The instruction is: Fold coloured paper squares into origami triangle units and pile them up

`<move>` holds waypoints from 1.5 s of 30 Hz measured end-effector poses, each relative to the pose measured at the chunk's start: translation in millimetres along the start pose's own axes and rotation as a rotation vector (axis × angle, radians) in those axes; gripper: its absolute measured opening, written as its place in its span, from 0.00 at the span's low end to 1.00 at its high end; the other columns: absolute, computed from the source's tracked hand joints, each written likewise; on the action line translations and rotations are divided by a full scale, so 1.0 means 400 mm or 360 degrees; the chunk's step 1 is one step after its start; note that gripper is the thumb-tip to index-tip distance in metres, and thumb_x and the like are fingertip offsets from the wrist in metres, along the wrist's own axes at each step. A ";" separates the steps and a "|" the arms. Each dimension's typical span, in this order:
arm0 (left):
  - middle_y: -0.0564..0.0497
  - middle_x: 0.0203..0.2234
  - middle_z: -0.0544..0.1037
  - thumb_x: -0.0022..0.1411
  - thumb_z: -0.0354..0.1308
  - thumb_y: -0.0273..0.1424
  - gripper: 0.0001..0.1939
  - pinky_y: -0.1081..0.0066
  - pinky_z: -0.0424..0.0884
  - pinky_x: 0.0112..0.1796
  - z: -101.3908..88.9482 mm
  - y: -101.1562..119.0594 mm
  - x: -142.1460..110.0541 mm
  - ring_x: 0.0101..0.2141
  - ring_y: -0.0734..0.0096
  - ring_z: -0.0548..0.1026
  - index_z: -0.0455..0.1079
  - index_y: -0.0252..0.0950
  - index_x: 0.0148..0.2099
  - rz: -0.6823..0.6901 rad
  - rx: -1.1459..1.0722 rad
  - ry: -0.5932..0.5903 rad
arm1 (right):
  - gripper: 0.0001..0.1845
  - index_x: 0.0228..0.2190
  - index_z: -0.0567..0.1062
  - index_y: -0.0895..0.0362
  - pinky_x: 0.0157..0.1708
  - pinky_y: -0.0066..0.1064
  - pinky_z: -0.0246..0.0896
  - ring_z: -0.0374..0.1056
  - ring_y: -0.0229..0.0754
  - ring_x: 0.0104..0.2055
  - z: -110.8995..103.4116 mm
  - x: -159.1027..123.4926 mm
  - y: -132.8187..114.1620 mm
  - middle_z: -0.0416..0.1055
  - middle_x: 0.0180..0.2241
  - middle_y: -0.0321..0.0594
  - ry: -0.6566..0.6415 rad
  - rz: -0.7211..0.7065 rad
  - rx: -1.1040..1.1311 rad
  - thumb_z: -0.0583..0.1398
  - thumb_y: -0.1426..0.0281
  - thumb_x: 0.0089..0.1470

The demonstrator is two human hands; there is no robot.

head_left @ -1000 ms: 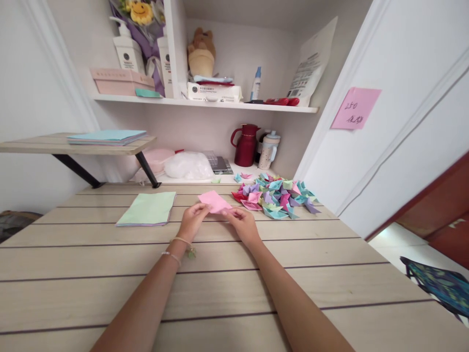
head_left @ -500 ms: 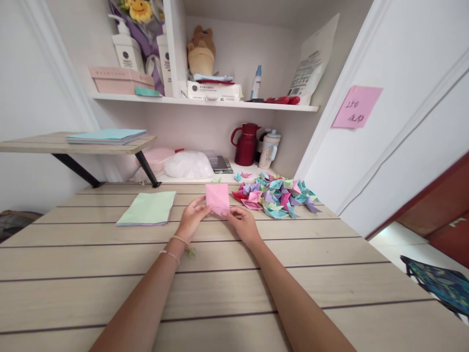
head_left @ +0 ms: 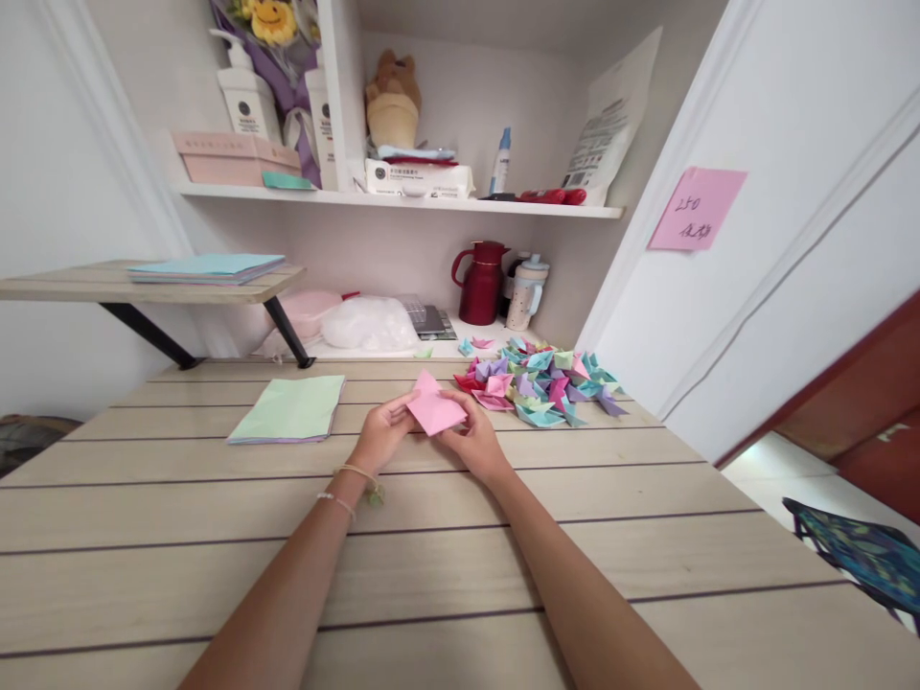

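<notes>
A pink paper sheet (head_left: 433, 408) is held just above the wooden table (head_left: 431, 546), partly folded with one corner pointing up. My left hand (head_left: 380, 436) pinches its left edge. My right hand (head_left: 475, 439) pinches its right side, fingers curled round the paper. Right of my hands lies a pile of folded paper shapes (head_left: 539, 383) in pink, blue, purple and green. A stack of flat paper with a light green top sheet (head_left: 291, 408) lies to the left of my hands.
A raised wooden shelf (head_left: 150, 285) at the left carries more coloured sheets. At the back stand a red jug (head_left: 481, 283), a pale cup (head_left: 522, 292) and a plastic bag (head_left: 370, 324). A white door with a pink note (head_left: 696, 209) closes in the right side.
The pink sheet was flat near the table, then lifted upright, and now it is tilted and folded over between both hands. My hands stayed at the same spot.
</notes>
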State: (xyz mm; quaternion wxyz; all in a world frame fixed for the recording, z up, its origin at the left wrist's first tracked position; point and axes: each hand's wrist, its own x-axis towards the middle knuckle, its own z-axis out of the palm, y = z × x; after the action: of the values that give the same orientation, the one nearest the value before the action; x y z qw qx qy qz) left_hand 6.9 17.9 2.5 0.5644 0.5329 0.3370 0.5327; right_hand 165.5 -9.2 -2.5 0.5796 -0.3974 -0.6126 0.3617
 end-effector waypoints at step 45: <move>0.51 0.25 0.75 0.49 0.59 0.40 0.14 0.71 0.68 0.36 -0.008 0.002 0.003 0.30 0.71 0.72 0.69 0.33 0.31 -0.0026 0.0103 -0.0095 | 0.16 0.18 0.72 0.59 0.24 0.27 0.55 0.60 0.35 0.23 -0.008 0.007 0.000 0.67 0.19 0.34 0.0080 0.0257 0.0244 0.64 0.58 0.38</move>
State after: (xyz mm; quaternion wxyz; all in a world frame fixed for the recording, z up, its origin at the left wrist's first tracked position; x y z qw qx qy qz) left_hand 4.1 19.7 2.9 0.5610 0.5638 0.3413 0.5008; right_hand 168.7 -6.9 -1.0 0.5924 -0.4088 -0.5345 0.4430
